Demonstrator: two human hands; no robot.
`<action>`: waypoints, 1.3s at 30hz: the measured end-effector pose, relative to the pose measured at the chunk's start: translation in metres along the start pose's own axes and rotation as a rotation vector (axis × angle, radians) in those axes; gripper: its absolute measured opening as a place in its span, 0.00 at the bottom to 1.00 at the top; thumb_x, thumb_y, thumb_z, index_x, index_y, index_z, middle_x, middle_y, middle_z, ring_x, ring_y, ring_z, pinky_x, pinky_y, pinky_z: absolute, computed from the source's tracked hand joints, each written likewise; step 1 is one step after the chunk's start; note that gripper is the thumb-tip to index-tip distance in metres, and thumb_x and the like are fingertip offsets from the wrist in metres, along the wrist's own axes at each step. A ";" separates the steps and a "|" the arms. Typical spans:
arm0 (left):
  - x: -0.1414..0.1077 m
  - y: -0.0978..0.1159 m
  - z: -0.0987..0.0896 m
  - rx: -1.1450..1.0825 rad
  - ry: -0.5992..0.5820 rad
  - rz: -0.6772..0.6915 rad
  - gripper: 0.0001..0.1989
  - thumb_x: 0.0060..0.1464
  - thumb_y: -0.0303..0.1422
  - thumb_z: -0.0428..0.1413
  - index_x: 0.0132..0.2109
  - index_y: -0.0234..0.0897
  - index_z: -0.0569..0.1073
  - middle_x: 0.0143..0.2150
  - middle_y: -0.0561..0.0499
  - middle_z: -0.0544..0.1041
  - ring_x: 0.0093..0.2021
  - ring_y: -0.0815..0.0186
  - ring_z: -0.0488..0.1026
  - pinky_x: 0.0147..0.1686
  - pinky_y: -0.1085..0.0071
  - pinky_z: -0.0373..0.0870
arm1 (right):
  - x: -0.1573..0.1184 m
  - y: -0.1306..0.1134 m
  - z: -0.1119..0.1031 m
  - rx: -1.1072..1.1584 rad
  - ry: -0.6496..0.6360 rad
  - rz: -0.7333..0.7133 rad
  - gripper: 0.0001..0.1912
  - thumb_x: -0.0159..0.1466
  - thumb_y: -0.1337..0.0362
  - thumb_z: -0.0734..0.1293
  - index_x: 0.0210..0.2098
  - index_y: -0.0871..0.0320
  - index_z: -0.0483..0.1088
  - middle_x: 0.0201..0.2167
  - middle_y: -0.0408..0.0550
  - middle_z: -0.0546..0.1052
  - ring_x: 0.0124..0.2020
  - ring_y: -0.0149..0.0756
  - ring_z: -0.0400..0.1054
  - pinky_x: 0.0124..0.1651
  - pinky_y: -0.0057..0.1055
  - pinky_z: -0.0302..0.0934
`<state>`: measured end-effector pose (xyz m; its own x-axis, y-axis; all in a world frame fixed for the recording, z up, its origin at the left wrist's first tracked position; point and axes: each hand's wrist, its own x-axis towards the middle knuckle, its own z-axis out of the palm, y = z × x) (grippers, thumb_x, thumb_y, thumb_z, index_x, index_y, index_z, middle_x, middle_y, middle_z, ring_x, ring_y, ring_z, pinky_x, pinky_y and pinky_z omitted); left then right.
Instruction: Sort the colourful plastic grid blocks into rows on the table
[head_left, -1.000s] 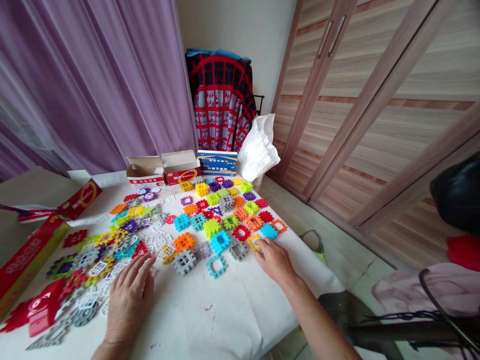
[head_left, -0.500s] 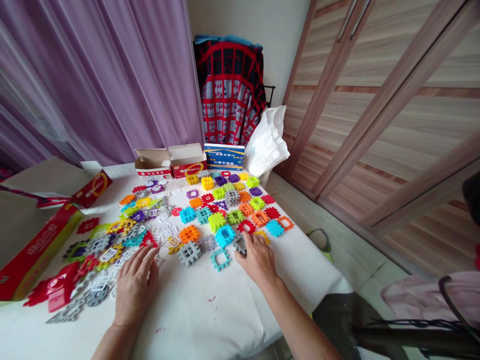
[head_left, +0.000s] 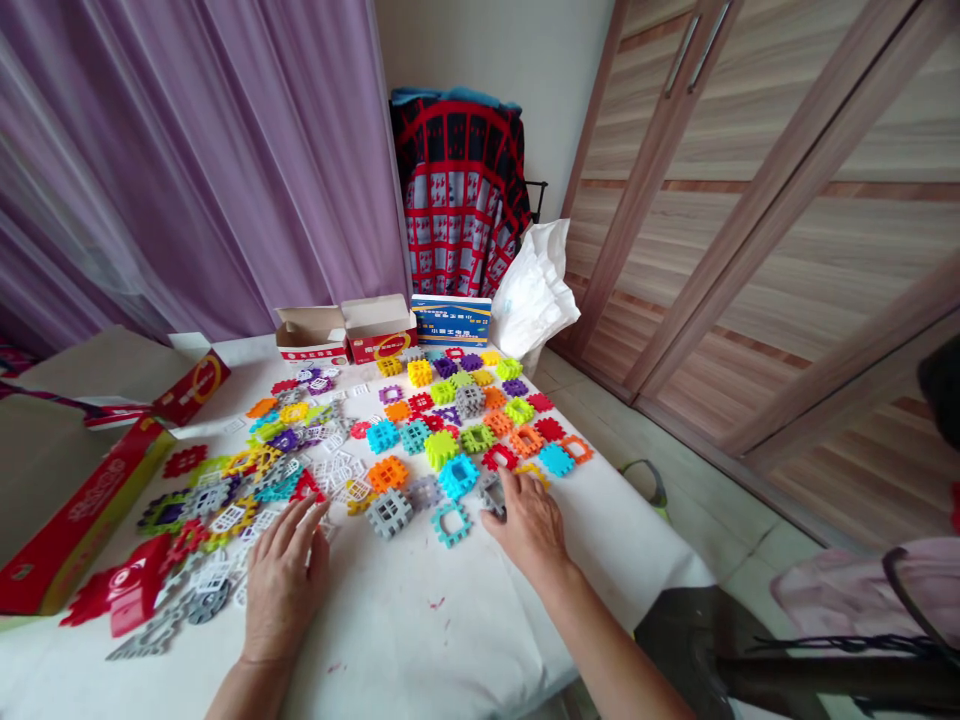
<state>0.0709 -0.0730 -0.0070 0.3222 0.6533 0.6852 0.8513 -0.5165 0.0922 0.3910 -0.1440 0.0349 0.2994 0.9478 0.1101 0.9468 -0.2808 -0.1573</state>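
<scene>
My left hand rests on the white-covered table, fingers apart, nothing in it, beside white lattice pieces. At the right of the pile my right hand has its thumb and fingers around a grey toy piece, which is partly hidden by the fingers. Left of that hand lie a teal square frame and a bright blue block. A grey block and an orange block sit between the two hands.
Colourful interlocking pieces spread over the white table. An open red box is at the left. Small red cartons, a blue box and a white bag stand at the back. A wooden wardrobe is on the right.
The view has shifted slightly, so table and hands appear a little lower and further right. My right hand stays at the grey piece; my left hand stays open.
</scene>
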 end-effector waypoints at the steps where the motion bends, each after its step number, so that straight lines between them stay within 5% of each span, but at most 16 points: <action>1: 0.000 0.000 0.000 0.000 -0.001 -0.002 0.20 0.60 0.29 0.49 0.58 0.45 0.67 0.52 0.43 0.77 0.55 0.53 0.72 0.53 0.54 0.68 | 0.000 -0.002 -0.003 0.003 0.016 -0.004 0.30 0.60 0.54 0.69 0.59 0.58 0.64 0.50 0.59 0.74 0.51 0.49 0.66 0.50 0.39 0.59; 7: 0.003 0.002 -0.001 -0.015 0.022 0.021 0.18 0.61 0.28 0.49 0.57 0.43 0.68 0.51 0.42 0.77 0.53 0.53 0.73 0.51 0.56 0.68 | 0.019 -0.021 -0.019 0.091 0.035 -0.136 0.27 0.62 0.51 0.67 0.57 0.57 0.66 0.52 0.57 0.74 0.54 0.48 0.63 0.54 0.40 0.54; 15: 0.001 0.000 -0.001 -0.039 0.035 0.000 0.18 0.60 0.27 0.50 0.57 0.42 0.69 0.52 0.41 0.77 0.53 0.53 0.73 0.52 0.56 0.68 | 0.037 -0.035 -0.006 0.017 -0.077 -0.221 0.31 0.60 0.49 0.68 0.58 0.58 0.64 0.46 0.57 0.78 0.51 0.50 0.64 0.50 0.41 0.53; 39: -0.001 0.000 0.001 -0.102 0.009 -0.095 0.18 0.61 0.31 0.49 0.57 0.44 0.70 0.53 0.44 0.77 0.55 0.55 0.72 0.54 0.55 0.68 | 0.037 -0.046 0.001 -0.001 -0.086 -0.150 0.30 0.60 0.56 0.68 0.59 0.60 0.63 0.47 0.58 0.77 0.51 0.51 0.64 0.52 0.43 0.51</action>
<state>0.0713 -0.0735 -0.0086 0.2381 0.6972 0.6761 0.8309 -0.5067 0.2298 0.3582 -0.0961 0.0455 0.1433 0.9885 0.0474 0.9802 -0.1352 -0.1444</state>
